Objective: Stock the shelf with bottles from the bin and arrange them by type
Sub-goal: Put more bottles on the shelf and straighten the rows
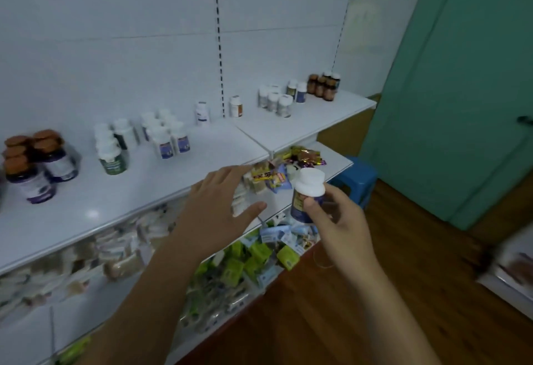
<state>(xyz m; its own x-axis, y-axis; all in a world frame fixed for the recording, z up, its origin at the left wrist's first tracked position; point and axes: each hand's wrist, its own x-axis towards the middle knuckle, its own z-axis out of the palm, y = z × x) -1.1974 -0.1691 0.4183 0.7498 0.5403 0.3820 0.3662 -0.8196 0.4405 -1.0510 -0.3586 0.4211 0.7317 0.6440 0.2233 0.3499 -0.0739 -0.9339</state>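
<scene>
1. Currently the right hand [334, 220] grasps a white-capped bottle [308, 191], with the thumb across the label and the fingers curled behind. The bottle stands upright in that hand. It is not yet on the top shelf [144, 191] but out past its front edge, above the snack packets [277, 174] on the lower shelf.
2. The left hand [213, 206] is released, fingers spread and holding nothing. It hovers just left of the bottle, over the shelf's front lip.
3. A slip is the first risk. The grip sits low on the body while the wide cap rides above the thumb. If the pinch loosens, the bottle likely drops onto the packets or the wooden floor [403, 263] below the hand.
4. A wrong placement is the second risk. The label is blurred, possibly dark blue with yellow, so its type is hard to judge. It might belong with the blue-labelled cluster [170, 140] ahead and left of the left hand, or with the pair [297, 91] far ahead of the right hand.
5. A knock-over is the third risk. Each cluster stands packed close, so a wrist or cap brushing one bottle could topple its neighbours.
6. No bin shows in view.
</scene>
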